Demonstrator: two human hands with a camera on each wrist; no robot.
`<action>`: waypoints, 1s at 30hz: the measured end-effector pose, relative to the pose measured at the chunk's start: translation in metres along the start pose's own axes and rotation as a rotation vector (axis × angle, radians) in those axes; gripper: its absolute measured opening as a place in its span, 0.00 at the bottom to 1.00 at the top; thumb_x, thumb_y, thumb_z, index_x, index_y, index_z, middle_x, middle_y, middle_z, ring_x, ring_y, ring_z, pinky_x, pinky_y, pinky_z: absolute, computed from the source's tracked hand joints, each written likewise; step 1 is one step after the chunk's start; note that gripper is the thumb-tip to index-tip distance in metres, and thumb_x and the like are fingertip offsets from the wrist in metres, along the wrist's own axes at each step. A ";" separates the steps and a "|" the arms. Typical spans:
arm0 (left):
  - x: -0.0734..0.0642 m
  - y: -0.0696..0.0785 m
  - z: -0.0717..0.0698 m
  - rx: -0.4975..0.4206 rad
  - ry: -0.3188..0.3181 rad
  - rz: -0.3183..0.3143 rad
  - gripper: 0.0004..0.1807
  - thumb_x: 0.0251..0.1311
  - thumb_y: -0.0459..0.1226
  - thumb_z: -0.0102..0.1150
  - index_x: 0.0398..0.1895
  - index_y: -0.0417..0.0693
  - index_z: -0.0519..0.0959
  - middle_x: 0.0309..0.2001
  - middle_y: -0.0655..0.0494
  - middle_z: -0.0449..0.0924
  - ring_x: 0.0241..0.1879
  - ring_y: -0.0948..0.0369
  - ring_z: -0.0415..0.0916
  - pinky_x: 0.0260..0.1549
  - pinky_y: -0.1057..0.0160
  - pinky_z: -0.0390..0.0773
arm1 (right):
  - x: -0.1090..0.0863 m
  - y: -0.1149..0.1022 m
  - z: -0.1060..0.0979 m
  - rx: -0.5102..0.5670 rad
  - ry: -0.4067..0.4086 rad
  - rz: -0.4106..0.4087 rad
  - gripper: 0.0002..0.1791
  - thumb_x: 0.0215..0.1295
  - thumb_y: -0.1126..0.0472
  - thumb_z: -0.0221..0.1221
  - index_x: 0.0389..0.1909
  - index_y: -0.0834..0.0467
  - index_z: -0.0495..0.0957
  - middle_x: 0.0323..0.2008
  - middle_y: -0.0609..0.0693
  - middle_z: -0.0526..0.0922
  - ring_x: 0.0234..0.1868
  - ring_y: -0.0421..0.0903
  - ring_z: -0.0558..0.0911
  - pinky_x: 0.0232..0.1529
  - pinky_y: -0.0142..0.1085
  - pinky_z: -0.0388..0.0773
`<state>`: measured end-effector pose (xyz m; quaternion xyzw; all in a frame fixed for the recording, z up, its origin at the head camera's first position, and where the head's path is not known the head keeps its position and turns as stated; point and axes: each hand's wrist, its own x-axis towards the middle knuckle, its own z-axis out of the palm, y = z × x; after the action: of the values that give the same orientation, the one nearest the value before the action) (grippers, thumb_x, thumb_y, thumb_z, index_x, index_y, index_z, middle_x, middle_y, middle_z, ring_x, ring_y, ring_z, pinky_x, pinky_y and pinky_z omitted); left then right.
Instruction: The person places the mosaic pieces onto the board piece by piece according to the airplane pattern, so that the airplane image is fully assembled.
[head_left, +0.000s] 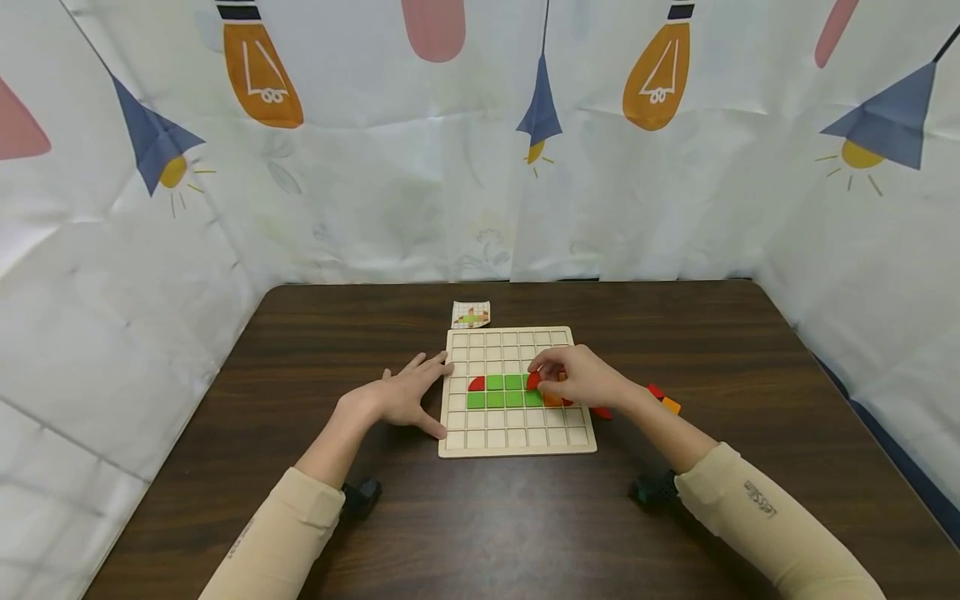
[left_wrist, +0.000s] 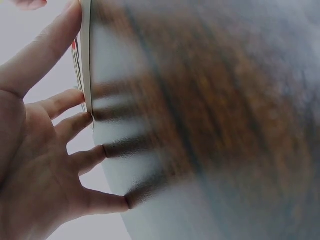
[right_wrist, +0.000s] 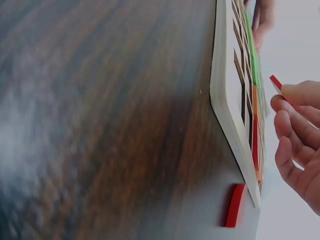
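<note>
A pale wooden grid board (head_left: 517,439) lies on the dark table. Two rows of green square tiles (head_left: 495,400) fill part of it, with a red rounded tile (head_left: 477,384) at the upper row's left end. Orange tiles (head_left: 552,401) sit at the lower row's right, partly covered by my right hand (head_left: 581,377). Between thumb and fingers that hand pinches a red tile (right_wrist: 275,84), held just above the board. My left hand (head_left: 405,396) spreads its fingers (left_wrist: 102,202) at the board's left edge, thumb and fingertips touching the edge and tabletop.
A small pattern card (head_left: 471,315) lies behind the board. Loose red and orange tiles (head_left: 671,406) rest right of it, and one red tile (right_wrist: 236,206) lies close to the board's edge. Printed cloth (head_left: 465,200) hangs around the table's far side and flanks.
</note>
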<state>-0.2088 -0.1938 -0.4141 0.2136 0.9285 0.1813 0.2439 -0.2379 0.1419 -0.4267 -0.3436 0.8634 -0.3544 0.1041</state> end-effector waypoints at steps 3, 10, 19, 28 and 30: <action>0.001 -0.001 0.000 0.001 -0.001 -0.002 0.61 0.53 0.56 0.78 0.83 0.49 0.53 0.83 0.47 0.37 0.80 0.41 0.31 0.63 0.19 0.40 | 0.002 -0.001 0.003 -0.003 -0.009 -0.030 0.11 0.67 0.66 0.65 0.49 0.58 0.84 0.35 0.41 0.84 0.38 0.39 0.81 0.40 0.36 0.80; 0.001 -0.001 0.001 -0.003 0.002 0.001 0.61 0.52 0.56 0.78 0.83 0.49 0.53 0.83 0.48 0.37 0.80 0.41 0.31 0.62 0.18 0.39 | 0.008 -0.005 0.010 -0.009 -0.025 -0.049 0.11 0.67 0.65 0.65 0.49 0.56 0.84 0.36 0.40 0.83 0.38 0.39 0.81 0.41 0.36 0.80; 0.001 0.000 0.000 0.008 0.000 -0.012 0.61 0.52 0.56 0.78 0.83 0.49 0.53 0.83 0.48 0.37 0.80 0.42 0.31 0.63 0.19 0.40 | 0.018 -0.020 0.020 -0.004 -0.037 -0.099 0.11 0.66 0.66 0.66 0.48 0.56 0.84 0.34 0.39 0.84 0.37 0.37 0.81 0.38 0.35 0.79; 0.001 0.001 0.000 0.008 -0.002 -0.019 0.60 0.52 0.57 0.77 0.83 0.49 0.53 0.83 0.47 0.37 0.80 0.41 0.32 0.63 0.19 0.40 | 0.032 -0.037 0.032 0.000 -0.044 -0.113 0.11 0.65 0.65 0.69 0.48 0.58 0.84 0.33 0.40 0.85 0.36 0.36 0.81 0.41 0.34 0.80; 0.001 0.001 0.000 0.007 -0.001 -0.017 0.60 0.52 0.56 0.78 0.83 0.49 0.54 0.83 0.47 0.37 0.80 0.41 0.32 0.63 0.19 0.40 | 0.035 -0.040 0.035 0.007 -0.043 -0.110 0.11 0.65 0.65 0.69 0.48 0.58 0.84 0.33 0.40 0.85 0.35 0.36 0.81 0.40 0.34 0.80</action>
<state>-0.2093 -0.1923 -0.4139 0.2064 0.9308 0.1759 0.2451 -0.2281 0.0793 -0.4233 -0.3975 0.8397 -0.3550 0.1041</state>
